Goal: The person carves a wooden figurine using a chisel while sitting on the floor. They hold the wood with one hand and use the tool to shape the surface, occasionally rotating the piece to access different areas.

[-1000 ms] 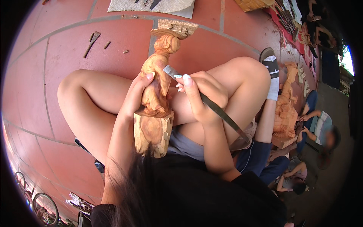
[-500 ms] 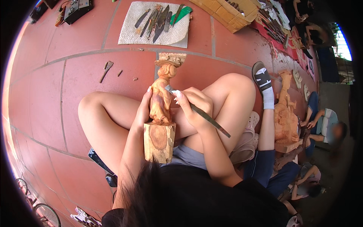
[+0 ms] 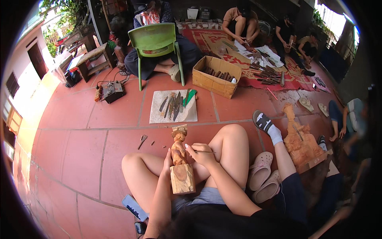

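Observation:
A carved wooden figurine (image 3: pixel 178 151) with a hat-like top and a rough block base (image 3: pixel 182 179) stands nearly upright over my lap. My left hand (image 3: pixel 168 160) is wrapped against its left side, steadying it. In my right hand (image 3: pixel 202 155) is a slim carving chisel (image 3: pixel 207 151), its shank lying roughly level and pointing out to the right. My right fingertips sit close against the figurine's right side; the chisel's cutting end is hard to make out there. On the floor ahead, several carving blades (image 3: pixel 175 105) lie on a white padded sheet (image 3: pixel 155 116).
A cardboard box (image 3: pixel 213 86) of tool handles stands ahead, beside a green chair (image 3: pixel 153 38) with a seated person. A small metal tool (image 3: pixel 142 142) lies on the tiles. Pink clogs (image 3: pixel 260 169), a larger wood carving (image 3: pixel 300 139) and another person's leg are at right; a phone (image 3: pixel 134 207) lies left.
The view has tilted up, bringing the chair and people into sight. Both hands keep their hold. The chisel, earlier slanting down to the right, now lies nearly level.

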`<state>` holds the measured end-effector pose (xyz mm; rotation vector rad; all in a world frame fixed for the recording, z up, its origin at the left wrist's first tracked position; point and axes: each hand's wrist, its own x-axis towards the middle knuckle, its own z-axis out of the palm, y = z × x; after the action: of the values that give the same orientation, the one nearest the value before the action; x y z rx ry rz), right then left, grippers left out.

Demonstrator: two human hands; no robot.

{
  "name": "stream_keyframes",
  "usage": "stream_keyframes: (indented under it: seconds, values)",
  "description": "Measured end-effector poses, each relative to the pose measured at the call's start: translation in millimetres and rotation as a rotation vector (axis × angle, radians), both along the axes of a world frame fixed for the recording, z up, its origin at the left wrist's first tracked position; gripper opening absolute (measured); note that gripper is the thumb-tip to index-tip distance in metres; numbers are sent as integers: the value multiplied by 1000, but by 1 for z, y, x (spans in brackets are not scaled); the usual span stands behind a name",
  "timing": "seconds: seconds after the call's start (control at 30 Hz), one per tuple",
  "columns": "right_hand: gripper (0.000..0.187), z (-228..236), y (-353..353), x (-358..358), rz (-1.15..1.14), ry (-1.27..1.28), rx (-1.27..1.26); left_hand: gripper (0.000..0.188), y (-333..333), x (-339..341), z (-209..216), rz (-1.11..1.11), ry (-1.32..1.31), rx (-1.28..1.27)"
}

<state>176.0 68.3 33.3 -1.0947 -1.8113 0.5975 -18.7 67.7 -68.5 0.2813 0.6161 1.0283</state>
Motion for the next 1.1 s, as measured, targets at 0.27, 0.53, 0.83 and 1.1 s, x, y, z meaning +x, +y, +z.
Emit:
stream_keyframes:
  seconds: [0.27,0.53,0.83,1.1]
  values:
    - [37,-2,-13,-3,95,54,-201,66,-24,-4,-1,117,147,103]
    - [39,-30,0,-8,140,186,-89,72,-35,10,14,89,105,151]
    - [39,-12,-11,-12,149,404,-353,65,-33,11,32,75,213,86]
    - [33,-14,-12,-18,161,180,-47,60,-31,15,28,369,642,84]
